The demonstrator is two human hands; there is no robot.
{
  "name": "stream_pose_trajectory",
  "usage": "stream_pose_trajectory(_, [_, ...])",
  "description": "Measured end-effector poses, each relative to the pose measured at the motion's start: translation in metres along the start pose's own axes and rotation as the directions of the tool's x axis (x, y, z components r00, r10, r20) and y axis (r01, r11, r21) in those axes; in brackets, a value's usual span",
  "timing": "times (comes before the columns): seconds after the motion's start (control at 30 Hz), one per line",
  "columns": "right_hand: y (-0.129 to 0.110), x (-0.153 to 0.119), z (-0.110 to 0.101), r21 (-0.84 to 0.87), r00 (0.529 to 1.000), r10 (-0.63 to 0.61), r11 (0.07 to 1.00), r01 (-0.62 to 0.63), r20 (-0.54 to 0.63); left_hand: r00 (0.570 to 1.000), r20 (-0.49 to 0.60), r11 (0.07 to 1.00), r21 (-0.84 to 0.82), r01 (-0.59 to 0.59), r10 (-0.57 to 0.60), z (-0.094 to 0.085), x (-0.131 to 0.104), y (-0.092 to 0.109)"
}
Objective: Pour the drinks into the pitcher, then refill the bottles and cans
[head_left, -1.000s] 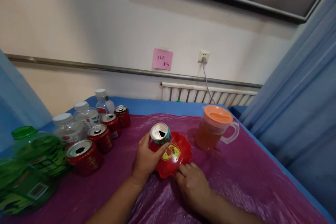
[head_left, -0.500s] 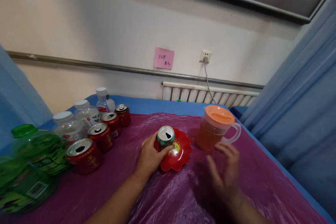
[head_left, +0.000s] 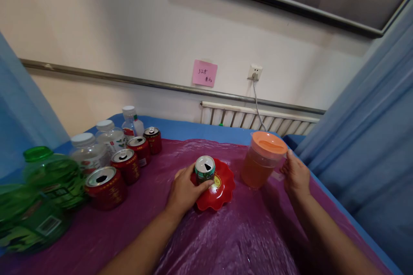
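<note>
My left hand (head_left: 184, 190) is wrapped round a green drink can (head_left: 204, 173) with an opened silver top. The can stands upright at the left side of a red plate (head_left: 222, 195) with a wavy rim. To the right, a clear pitcher (head_left: 256, 171) holds an amber liquid under an orange lid (head_left: 269, 142). My right hand (head_left: 296, 172) is closed round the pitcher's handle, which it mostly hides. The pitcher stands on the purple plastic sheet (head_left: 206, 240), apart from the plate.
Several red cans (head_left: 106, 187) stand in a row on the left. Behind them are clear bottles with white caps (head_left: 111, 137) and green plastic bottles (head_left: 54, 178). A blue curtain (head_left: 364, 137) hangs at the right; a radiator (head_left: 238, 117) is behind the table.
My right hand has moved right and up from in front of the pitcher and closed on its handle. My left hand still holds the can in place on the plate.
</note>
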State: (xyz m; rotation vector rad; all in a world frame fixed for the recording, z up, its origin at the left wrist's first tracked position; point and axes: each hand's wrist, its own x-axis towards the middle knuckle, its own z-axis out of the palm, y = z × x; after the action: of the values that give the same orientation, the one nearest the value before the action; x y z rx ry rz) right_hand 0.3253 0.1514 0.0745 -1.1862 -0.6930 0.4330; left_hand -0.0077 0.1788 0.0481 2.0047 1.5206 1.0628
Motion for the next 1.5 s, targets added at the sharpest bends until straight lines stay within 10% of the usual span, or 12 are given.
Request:
stream_pose_trajectory(0.5, [-0.077,-0.017,-0.031,-0.153,0.977,0.051,0.988,-0.020,0.207,0.983,0.113,0.989,0.024,-0.145,0.142,0.013,-0.011,-0.002])
stream_pose_trajectory(1.5, [-0.083,-0.045,0.000,-0.497,0.885,0.149,0.862,0.103,0.441,0.989,0.137,0.993,0.094,-0.066,0.052,0.008,-0.020,0.009])
